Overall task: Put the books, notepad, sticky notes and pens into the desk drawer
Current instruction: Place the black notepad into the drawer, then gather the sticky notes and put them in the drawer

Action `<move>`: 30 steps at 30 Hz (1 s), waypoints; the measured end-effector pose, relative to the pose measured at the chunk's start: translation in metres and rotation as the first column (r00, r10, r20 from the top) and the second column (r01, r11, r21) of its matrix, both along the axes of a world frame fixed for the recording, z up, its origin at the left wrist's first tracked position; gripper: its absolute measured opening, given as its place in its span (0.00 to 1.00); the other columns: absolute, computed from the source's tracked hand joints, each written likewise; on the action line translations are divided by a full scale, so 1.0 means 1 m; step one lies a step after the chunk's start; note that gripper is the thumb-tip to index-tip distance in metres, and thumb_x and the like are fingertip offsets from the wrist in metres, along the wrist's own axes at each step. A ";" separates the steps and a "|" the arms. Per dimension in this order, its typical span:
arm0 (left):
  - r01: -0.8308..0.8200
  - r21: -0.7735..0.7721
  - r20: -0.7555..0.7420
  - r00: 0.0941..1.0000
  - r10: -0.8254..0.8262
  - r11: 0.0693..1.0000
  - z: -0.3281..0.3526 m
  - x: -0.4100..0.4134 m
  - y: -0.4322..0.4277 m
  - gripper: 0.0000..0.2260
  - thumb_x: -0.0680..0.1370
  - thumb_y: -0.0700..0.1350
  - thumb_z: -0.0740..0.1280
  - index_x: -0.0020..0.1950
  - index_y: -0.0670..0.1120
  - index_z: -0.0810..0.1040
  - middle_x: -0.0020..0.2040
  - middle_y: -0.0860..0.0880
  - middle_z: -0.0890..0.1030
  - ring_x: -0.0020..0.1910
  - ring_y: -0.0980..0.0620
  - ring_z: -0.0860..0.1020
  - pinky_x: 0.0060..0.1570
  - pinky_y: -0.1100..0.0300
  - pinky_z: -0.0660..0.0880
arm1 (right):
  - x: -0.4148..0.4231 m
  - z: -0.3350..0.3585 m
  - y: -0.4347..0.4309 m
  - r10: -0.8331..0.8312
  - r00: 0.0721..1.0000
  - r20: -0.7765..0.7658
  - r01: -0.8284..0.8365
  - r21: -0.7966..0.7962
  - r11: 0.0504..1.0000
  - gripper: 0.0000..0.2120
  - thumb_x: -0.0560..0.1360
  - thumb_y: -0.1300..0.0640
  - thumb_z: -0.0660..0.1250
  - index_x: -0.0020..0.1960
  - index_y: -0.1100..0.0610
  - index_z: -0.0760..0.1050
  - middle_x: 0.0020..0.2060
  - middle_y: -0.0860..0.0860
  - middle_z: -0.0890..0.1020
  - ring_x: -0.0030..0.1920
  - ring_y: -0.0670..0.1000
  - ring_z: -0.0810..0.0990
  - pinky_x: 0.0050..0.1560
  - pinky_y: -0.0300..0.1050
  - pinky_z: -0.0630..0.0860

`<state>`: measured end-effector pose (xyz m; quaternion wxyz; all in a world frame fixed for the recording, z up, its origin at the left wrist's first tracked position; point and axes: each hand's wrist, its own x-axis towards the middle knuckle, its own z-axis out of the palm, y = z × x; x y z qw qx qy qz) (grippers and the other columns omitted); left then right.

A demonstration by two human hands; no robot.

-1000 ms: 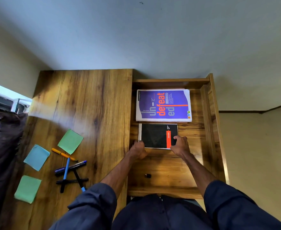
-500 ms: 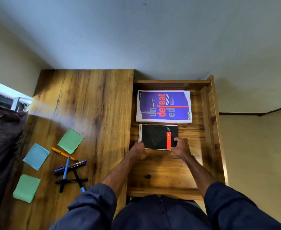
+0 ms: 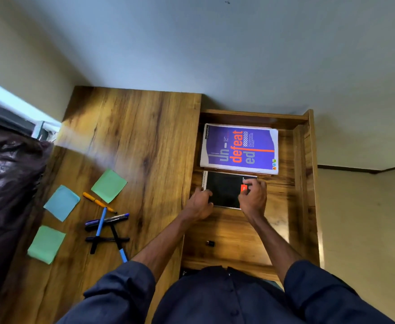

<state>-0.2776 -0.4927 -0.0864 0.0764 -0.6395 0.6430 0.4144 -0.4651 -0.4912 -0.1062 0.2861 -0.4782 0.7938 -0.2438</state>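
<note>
An open wooden desk drawer (image 3: 306,183) holds a purple book (image 3: 238,148) at its far end. A black spiral notepad (image 3: 224,188) with an orange label lies just in front of the book. My left hand (image 3: 200,204) grips the notepad's near-left corner. My right hand (image 3: 253,197) sits on its right side, fingers curled over the orange label. On the desk top (image 3: 145,136) to the left lie three sticky notes, green (image 3: 108,185), blue (image 3: 61,202) and green (image 3: 46,244). Beside them lie an orange pen (image 3: 98,202) and several crossed blue and black pens (image 3: 107,230).
A small black object (image 3: 210,243) lies on the drawer floor near its front edge. A dark shiny bag (image 3: 5,183) bulges against the desk's left side under a window. A wall stands behind the desk, and floor shows to the drawer's right.
My right hand has slid from the notepad's near-right corner up onto its cover at the orange label. My left hand stays at the near-left corner.
</note>
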 end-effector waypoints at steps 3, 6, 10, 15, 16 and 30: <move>-0.144 -0.138 -0.166 0.979 0.120 0.980 0.020 0.028 0.006 0.16 0.81 0.41 0.66 0.69 0.47 0.76 0.69 0.46 0.76 0.66 0.49 0.76 0.65 0.56 0.75 | 0.046 0.020 -0.016 0.130 0.991 0.036 -0.123 -0.163 0.979 0.13 0.71 0.67 0.72 0.52 0.54 0.77 0.51 0.52 0.77 0.48 0.52 0.81 0.44 0.44 0.77; -0.329 -0.229 -0.290 0.922 0.258 0.916 0.040 0.071 0.018 0.14 0.81 0.40 0.65 0.66 0.47 0.79 0.62 0.51 0.81 0.53 0.56 0.80 0.48 0.72 0.73 | 0.099 0.037 -0.025 0.302 0.950 0.076 -0.270 -0.279 0.921 0.08 0.72 0.65 0.71 0.49 0.56 0.78 0.46 0.52 0.78 0.43 0.49 0.78 0.46 0.36 0.74; -0.596 -0.261 -0.324 0.795 0.513 0.759 0.051 0.140 0.047 0.12 0.80 0.40 0.66 0.62 0.47 0.82 0.60 0.53 0.83 0.53 0.55 0.81 0.51 0.66 0.77 | 0.174 0.049 -0.016 0.546 0.835 0.059 -0.510 -0.287 0.811 0.05 0.73 0.61 0.68 0.48 0.55 0.78 0.44 0.50 0.79 0.45 0.49 0.78 0.46 0.42 0.75; -0.812 -0.290 -0.355 0.582 0.731 0.506 0.052 0.206 0.099 0.12 0.77 0.35 0.66 0.55 0.44 0.85 0.51 0.49 0.86 0.48 0.52 0.84 0.52 0.57 0.80 | 0.241 0.053 0.014 0.763 0.642 0.070 -0.730 -0.247 0.637 0.06 0.72 0.60 0.63 0.45 0.56 0.78 0.40 0.51 0.80 0.42 0.50 0.77 0.41 0.41 0.72; -0.832 -0.293 -0.356 0.552 0.754 0.470 0.050 0.215 0.111 0.11 0.78 0.34 0.66 0.54 0.45 0.85 0.50 0.49 0.86 0.48 0.53 0.84 0.53 0.57 0.80 | 0.249 0.050 0.019 0.788 0.611 0.068 -0.760 -0.226 0.609 0.06 0.71 0.62 0.64 0.45 0.57 0.79 0.40 0.52 0.80 0.41 0.51 0.78 0.41 0.41 0.71; -0.904 -0.350 -0.382 0.378 0.844 0.247 0.044 0.255 0.158 0.10 0.77 0.36 0.66 0.52 0.47 0.85 0.51 0.52 0.86 0.52 0.53 0.83 0.55 0.57 0.79 | 0.315 0.038 0.006 0.855 0.518 0.017 -0.854 -0.056 0.518 0.07 0.76 0.54 0.72 0.44 0.57 0.81 0.38 0.51 0.82 0.38 0.49 0.78 0.38 0.43 0.71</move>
